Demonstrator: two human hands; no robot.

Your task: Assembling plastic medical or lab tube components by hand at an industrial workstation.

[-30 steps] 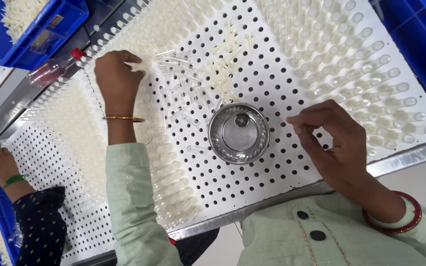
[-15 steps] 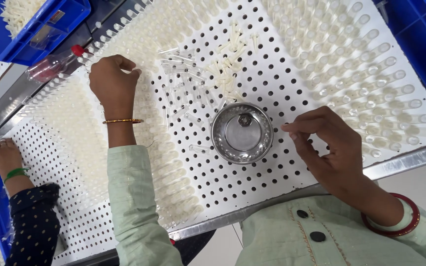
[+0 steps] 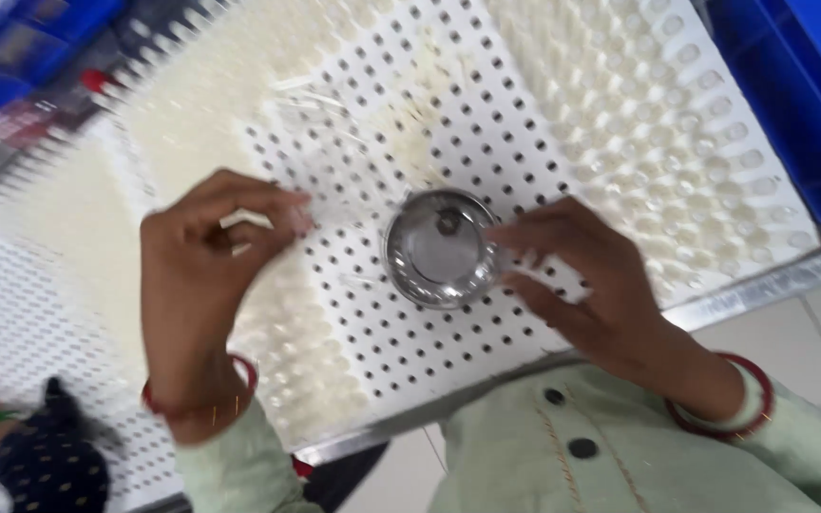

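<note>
Pinched narrow, the left hand (image 3: 203, 249) grips a small clear piece; right hand (image 3: 577, 275) fingertips touch the steel bowl (image 3: 441, 249) rim, seemingly steadying it.

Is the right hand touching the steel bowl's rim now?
Yes, the right hand has fingertips against the steel bowl at its right rim.

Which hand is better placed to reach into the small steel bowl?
The right hand, probably: its fingertips already touch the rim of the steel bowl. The left hand is apart from it, pinching something small and clear.
</note>
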